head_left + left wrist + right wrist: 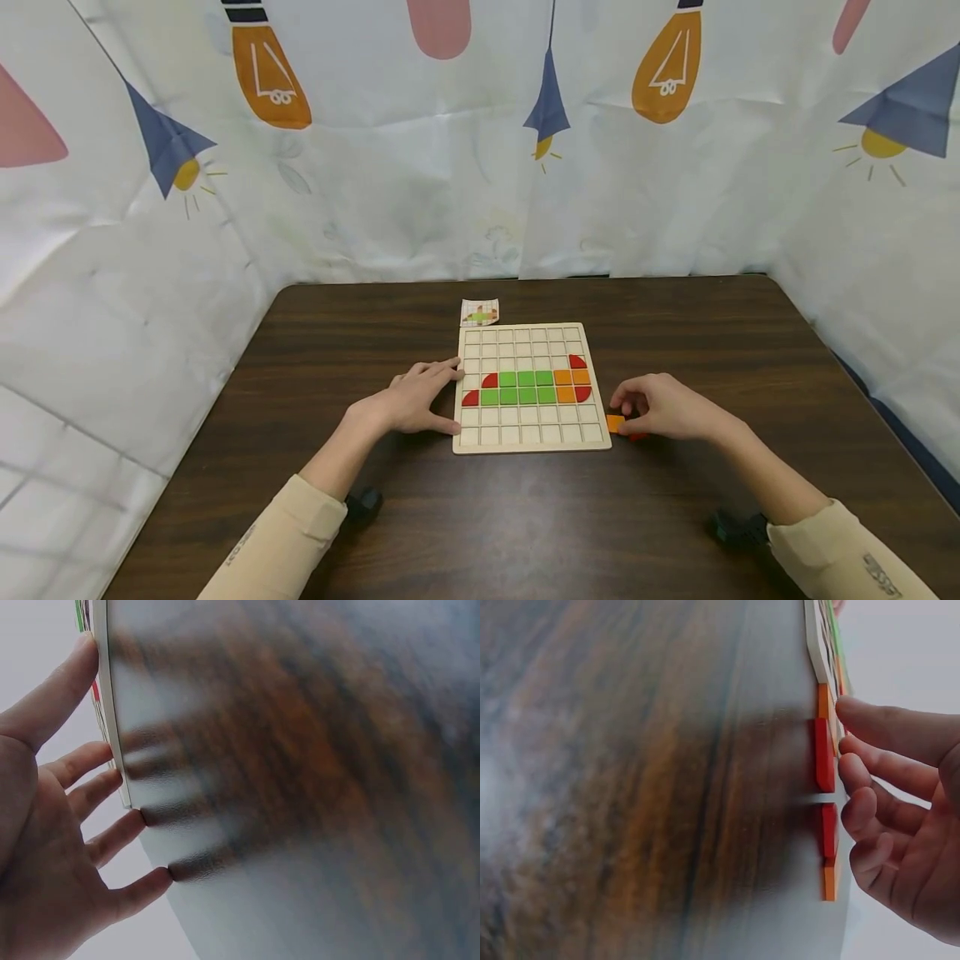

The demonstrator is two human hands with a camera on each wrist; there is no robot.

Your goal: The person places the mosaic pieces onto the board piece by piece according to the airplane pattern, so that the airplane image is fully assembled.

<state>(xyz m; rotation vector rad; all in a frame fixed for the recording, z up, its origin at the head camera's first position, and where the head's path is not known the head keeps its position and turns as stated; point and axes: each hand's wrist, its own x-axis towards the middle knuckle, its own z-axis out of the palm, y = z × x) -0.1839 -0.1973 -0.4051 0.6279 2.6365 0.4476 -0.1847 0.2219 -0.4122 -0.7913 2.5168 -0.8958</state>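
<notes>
A pale wooden grid board [498, 433] lies on the table. Green squares [517, 387], orange squares [564, 386] and red rounded pieces [490, 381] form a figure in its cells. My left hand [412, 400] rests at the board's left edge, thumb and fingers spread; in the left wrist view the thumb [64, 686] touches the rim. To the right of the board, my right hand [663, 407] is low over loose pieces, fingers loosely bent. An orange tile [615, 423] lies by the thumb; red pieces [823, 755] are beside the fingertips. Nothing held shows between them.
A small picture card [480, 312] with a coloured figure on a grid lies just behind the board's upper left corner. Another orange piece [829, 880] lies at the near end of the loose pieces. The dark wooden table [495, 525] meets a patterned white curtain [420, 200] behind.
</notes>
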